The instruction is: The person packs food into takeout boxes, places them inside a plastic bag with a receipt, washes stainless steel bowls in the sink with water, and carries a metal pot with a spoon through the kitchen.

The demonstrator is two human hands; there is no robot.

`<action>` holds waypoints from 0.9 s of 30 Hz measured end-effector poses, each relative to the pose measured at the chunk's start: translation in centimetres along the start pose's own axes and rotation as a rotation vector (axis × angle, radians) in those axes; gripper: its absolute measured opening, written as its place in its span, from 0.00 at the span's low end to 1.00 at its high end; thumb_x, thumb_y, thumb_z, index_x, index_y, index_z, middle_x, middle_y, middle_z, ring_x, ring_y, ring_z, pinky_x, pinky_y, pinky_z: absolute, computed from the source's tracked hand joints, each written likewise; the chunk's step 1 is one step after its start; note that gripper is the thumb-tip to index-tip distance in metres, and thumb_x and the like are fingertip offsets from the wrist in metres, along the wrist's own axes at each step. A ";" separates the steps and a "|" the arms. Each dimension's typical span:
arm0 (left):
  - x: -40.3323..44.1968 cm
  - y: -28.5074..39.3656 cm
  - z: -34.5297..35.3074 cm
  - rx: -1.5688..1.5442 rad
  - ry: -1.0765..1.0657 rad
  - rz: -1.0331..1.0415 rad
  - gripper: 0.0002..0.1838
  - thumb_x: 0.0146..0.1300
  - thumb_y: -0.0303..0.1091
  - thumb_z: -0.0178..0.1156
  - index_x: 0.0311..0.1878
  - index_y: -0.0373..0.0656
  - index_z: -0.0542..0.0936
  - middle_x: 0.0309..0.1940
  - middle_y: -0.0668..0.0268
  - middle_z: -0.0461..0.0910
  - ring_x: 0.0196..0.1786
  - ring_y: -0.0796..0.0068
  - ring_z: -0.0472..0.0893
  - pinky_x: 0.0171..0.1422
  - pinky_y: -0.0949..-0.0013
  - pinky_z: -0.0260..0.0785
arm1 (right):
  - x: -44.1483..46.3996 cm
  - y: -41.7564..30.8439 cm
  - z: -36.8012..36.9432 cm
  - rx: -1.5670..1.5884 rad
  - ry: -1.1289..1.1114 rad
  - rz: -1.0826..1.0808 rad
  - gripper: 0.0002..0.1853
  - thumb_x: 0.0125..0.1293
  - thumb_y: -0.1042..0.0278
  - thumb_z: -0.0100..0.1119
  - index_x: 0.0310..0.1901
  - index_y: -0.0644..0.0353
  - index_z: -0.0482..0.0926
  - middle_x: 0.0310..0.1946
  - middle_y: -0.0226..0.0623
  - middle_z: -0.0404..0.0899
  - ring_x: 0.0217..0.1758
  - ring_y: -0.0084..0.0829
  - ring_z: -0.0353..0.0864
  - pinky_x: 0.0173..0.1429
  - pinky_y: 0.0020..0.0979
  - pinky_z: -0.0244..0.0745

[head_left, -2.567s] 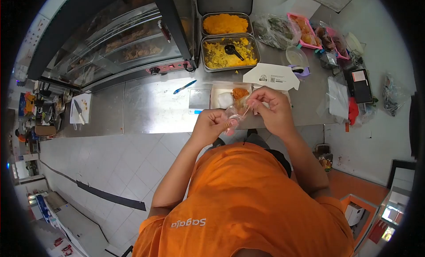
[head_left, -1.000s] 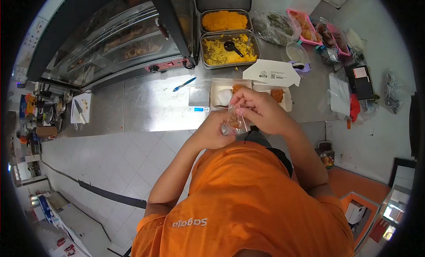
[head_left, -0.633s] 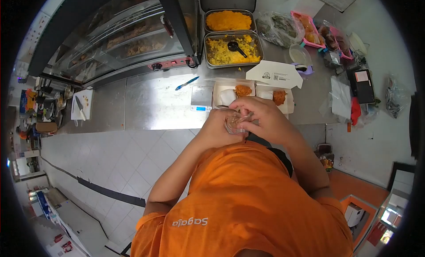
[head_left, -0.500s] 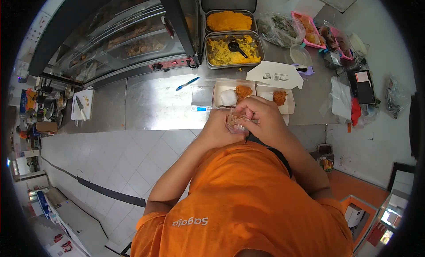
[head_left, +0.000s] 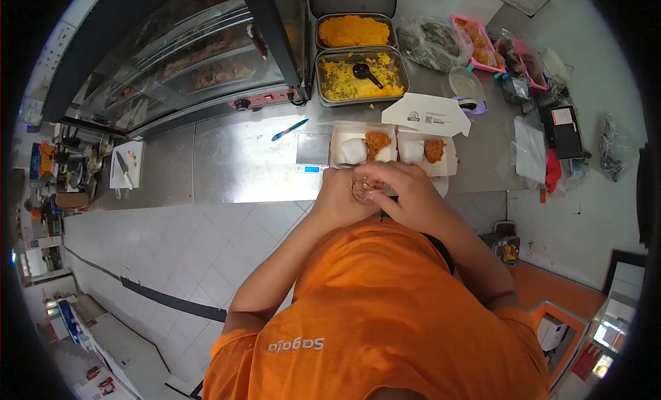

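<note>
One small clear plastic bag with brownish contents is held at the near edge of the steel surface. The left hand has its grip curled and clamped around it. The right hand reaches over its top, thumb and fingers slightly apart; whether they pinch it, I cannot tell. Just beyond, two open white cardboard boxes stand side by side along that edge, a square silver scale beside their left end.
</note>
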State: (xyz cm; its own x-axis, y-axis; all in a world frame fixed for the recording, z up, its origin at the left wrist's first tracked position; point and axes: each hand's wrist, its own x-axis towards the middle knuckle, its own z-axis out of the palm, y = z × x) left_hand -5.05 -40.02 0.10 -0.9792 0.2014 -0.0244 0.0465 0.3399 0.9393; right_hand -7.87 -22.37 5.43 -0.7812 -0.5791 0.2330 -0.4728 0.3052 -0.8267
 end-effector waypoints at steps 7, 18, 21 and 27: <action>-0.1 -0.4 1.6 0.031 0.014 0.109 0.12 0.45 0.32 0.71 0.36 0.42 0.87 0.29 0.55 0.85 0.35 0.53 0.86 0.42 0.60 0.77 | 0.0 -0.2 -1.5 -0.185 -0.236 0.080 0.07 0.60 0.75 0.68 0.40 0.63 0.84 0.35 0.48 0.85 0.39 0.51 0.85 0.42 0.44 0.80; 0.0 -0.9 1.0 0.173 0.046 0.120 0.11 0.43 0.38 0.73 0.28 0.45 0.84 0.25 0.58 0.83 0.34 0.52 0.83 0.46 0.55 0.67 | -0.9 0.8 -1.2 -0.149 -0.174 0.055 0.10 0.60 0.73 0.68 0.42 0.58 0.81 0.37 0.35 0.84 0.46 0.40 0.81 0.53 0.42 0.73; -0.4 0.0 1.2 0.220 0.044 0.127 0.11 0.44 0.38 0.73 0.27 0.45 0.83 0.24 0.59 0.81 0.32 0.52 0.82 0.47 0.55 0.66 | -1.0 0.1 -0.9 -0.403 -0.208 -0.006 0.10 0.60 0.74 0.68 0.42 0.54 0.79 0.36 0.31 0.83 0.46 0.38 0.80 0.57 0.41 0.67; -0.6 -0.6 2.2 0.161 0.024 0.183 0.12 0.47 0.35 0.75 0.31 0.39 0.83 0.27 0.56 0.84 0.29 0.57 0.84 0.38 0.61 0.74 | -1.4 0.8 -0.1 -0.275 -0.146 0.092 0.11 0.54 0.75 0.70 0.37 0.52 0.78 0.31 0.25 0.82 0.48 0.32 0.79 0.57 0.39 0.61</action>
State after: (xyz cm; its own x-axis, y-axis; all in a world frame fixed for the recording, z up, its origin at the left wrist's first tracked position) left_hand -4.06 -38.32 -1.20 -0.9560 0.2515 0.1509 0.2522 0.4422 0.8607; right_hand -7.22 -21.18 4.48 -0.7683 -0.6361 0.0717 -0.5113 0.5425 -0.6665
